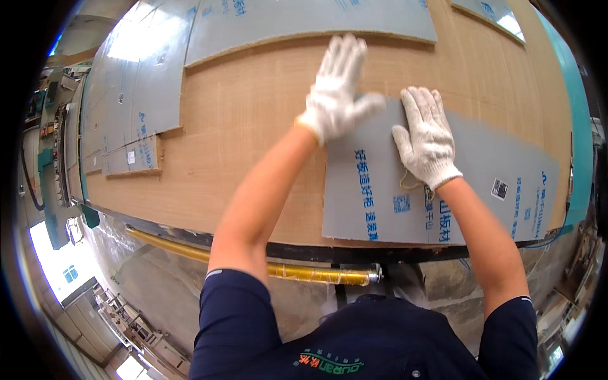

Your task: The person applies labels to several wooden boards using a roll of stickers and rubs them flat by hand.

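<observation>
Both my hands wear white knit gloves. My right hand (427, 136) lies flat on a grey panel (361, 183) with blue print, its fingers stretched out and nothing in them. Over the far left corner of that panel is my left hand (339, 95), slightly blurred, fingers extended and thumb apart; whether it touches the panel cannot be made out. The panel lies near the table's front edge, on a light brown wooden board (253, 139). A loose thread hangs at the right glove's cuff.
A long grey panel (304, 22) lies along the far side. More grey panels (142, 82) cover the left, with a small one (133, 157) in front. Another piece (494, 16) is at far right. A yellow roller (316, 273) runs below the table's front edge.
</observation>
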Available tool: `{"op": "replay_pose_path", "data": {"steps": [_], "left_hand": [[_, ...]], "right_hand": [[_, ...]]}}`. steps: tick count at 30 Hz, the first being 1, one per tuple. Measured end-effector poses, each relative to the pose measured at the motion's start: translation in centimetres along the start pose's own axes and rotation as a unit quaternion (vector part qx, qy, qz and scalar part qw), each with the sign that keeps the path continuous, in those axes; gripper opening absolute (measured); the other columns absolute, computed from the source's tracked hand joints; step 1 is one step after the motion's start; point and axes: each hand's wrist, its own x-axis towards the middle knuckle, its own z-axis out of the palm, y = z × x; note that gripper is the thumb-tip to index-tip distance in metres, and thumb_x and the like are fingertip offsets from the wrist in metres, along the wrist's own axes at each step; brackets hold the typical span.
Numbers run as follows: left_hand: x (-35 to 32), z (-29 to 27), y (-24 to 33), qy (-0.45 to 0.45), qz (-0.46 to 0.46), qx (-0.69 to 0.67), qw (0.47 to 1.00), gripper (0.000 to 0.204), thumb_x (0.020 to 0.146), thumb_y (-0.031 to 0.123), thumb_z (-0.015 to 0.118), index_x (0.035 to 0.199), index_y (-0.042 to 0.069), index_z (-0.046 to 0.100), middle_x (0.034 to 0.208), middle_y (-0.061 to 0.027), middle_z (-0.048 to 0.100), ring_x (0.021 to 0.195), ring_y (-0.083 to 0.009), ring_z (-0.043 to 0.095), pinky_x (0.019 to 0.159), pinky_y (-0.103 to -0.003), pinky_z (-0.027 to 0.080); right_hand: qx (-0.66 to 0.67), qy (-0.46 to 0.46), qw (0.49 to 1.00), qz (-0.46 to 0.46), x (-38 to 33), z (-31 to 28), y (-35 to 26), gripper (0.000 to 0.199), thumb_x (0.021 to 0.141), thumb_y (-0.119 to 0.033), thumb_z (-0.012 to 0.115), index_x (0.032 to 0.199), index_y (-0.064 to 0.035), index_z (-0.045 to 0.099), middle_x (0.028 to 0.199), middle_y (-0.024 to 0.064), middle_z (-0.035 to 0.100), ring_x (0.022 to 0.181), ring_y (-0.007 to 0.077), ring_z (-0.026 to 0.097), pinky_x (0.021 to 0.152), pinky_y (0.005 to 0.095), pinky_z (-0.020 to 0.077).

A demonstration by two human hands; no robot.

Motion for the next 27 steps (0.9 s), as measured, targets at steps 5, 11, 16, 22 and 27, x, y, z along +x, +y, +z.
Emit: {"op": "replay_pose_path", "data": {"steps": [5,11,16,22,27], "left_hand": [[-6.5,0.6,3.8,-0.011,0.014,-0.003,1.0,0.115,0.089,0.079,0.055,0.167,0.005,0.015,0.173,-0.0235,0.012,0.16,-0.0467,0.004,0.13,-0.054,0.009],[-26.9,-2.5,19.4,-0.219,-0.007,-0.121,0.968,0.085,0.087,0.066,0.065,0.133,-0.005,0.056,0.146,-0.0353,0.049,0.138,-0.0572,0.045,0.118,-0.066,0.031],[-17.2,4.4,26.1,0.087,0.019,-0.112,0.99,0.072,0.09,0.049,0.069,0.134,-0.007,0.058,0.14,-0.0341,0.055,0.133,-0.0572,0.05,0.115,-0.066,0.036],[-15.5,11.1,22.4,0.107,-0.032,0.081,0.99,0.078,0.096,0.052,0.06,0.159,0.01,0.043,0.171,-0.0192,0.028,0.161,-0.0384,0.015,0.127,-0.065,0.006],[-22.0,-1.7,9.6,0.043,-0.174,0.376,0.909,0.083,0.103,0.063,0.041,0.165,0.009,0.03,0.173,-0.019,0.021,0.162,-0.0357,0.008,0.128,-0.061,0.0]], "right_hand": [[-0.026,-0.002,1.0,0.008,-0.7,0.4,1.4,0.065,0.098,-0.033,0.063,0.152,-0.0004,0.048,0.158,0.0185,0.048,0.152,0.0338,0.036,0.132,0.0444,0.0184],[-0.037,0.041,0.998,0.008,-0.6,0.9,1.8,0.06,0.1,-0.032,0.061,0.15,-0.0013,0.05,0.157,0.0179,0.049,0.152,0.0321,0.038,0.131,0.0435,0.0208],[0.047,0.115,0.992,0.016,-2.9,0.4,1.2,0.054,0.096,-0.024,0.066,0.144,-0.0017,0.054,0.152,0.0179,0.052,0.147,0.035,0.042,0.128,0.0454,0.0287],[0.035,0.091,0.993,0.06,-16.6,-4.5,6.7,0.049,0.093,-0.01,0.065,0.141,-0.0016,0.06,0.152,0.0175,0.055,0.147,0.0377,0.044,0.126,0.0477,0.0316],[-0.027,0.097,0.982,0.157,-26.7,-7.6,16.7,0.051,0.095,-0.007,0.061,0.145,0.0017,0.056,0.156,0.0204,0.05,0.149,0.0388,0.04,0.127,0.0473,0.0279]]}}
